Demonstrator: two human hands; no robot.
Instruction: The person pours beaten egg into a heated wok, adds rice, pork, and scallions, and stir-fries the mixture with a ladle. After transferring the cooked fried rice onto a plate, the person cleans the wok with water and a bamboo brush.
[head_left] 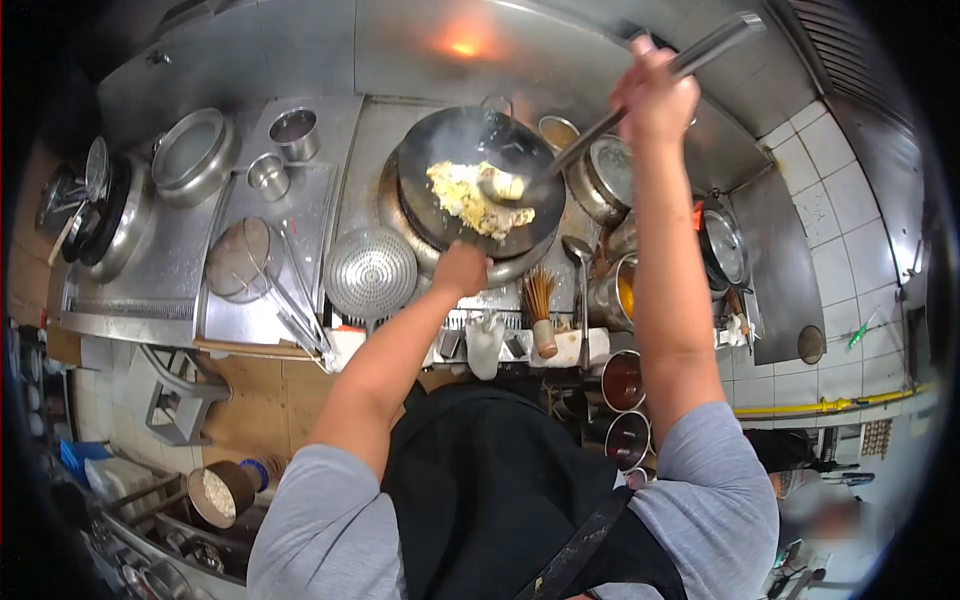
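A dark wok (420, 185) sits on the round burner, with steaming yellow and white food (475, 205) inside. My left hand (462, 268) is closed at the wok's near rim; its grip is partly hidden. High at the right, my right hand (655, 95) is wrapped round the long metal handle of a ladle (600, 125). The handle slants down to the left into the wok, and its blurred lower end touches the food.
Left of the wok lie a perforated strainer (370, 273), a wire-mesh strainer (238, 260) and metal pots (195, 155). A bamboo brush (541, 310) and another ladle (583, 290) lie to the near right. Several pots (612, 170) line the right side.
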